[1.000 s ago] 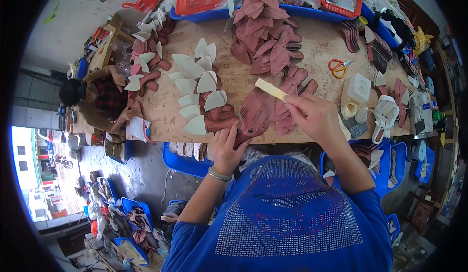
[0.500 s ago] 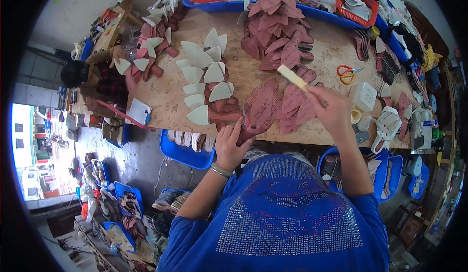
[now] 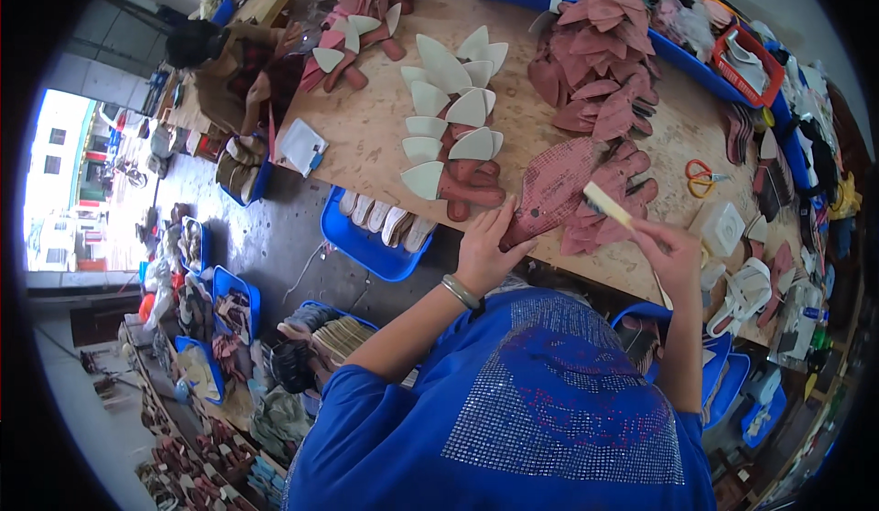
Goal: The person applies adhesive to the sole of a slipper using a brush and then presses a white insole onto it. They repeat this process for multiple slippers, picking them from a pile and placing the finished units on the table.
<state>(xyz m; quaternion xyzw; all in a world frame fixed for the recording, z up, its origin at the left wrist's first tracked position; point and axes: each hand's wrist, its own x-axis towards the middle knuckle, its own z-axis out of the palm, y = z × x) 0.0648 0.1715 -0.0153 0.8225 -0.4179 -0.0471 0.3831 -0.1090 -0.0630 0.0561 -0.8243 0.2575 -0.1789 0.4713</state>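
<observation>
A pink insole (image 3: pixel 555 181) with a grid-like pattern lies at the table's near edge, its wide end pointing away. My left hand (image 3: pixel 490 250) is closed on the insole's narrow end, fingers on top and thumb at the near side. Pinched in my right hand (image 3: pixel 668 253) is a flat brush (image 3: pixel 609 205) with a pale handle, its head by the insole's right edge. Whether the bristles touch the insole I cannot tell. Just right of it, under the brush, is a fanned stack of pink insoles (image 3: pixel 632 174).
Pink pieces with white tips (image 3: pixel 469 108) stand in rows to the left. Farther back is a large pink pile (image 3: pixel 600 44). Orange-handled scissors (image 3: pixel 703 179) and a clear container (image 3: pixel 721 227) lie right. A co-worker (image 3: pixel 233 71) sits at the far left. Blue bins (image 3: pixel 403 268) stand below the table.
The whole view has swung, so the table appears farther right. My right hand has brought the brush nearer and lower, to the insole's right edge. My left hand stays on the narrow end.
</observation>
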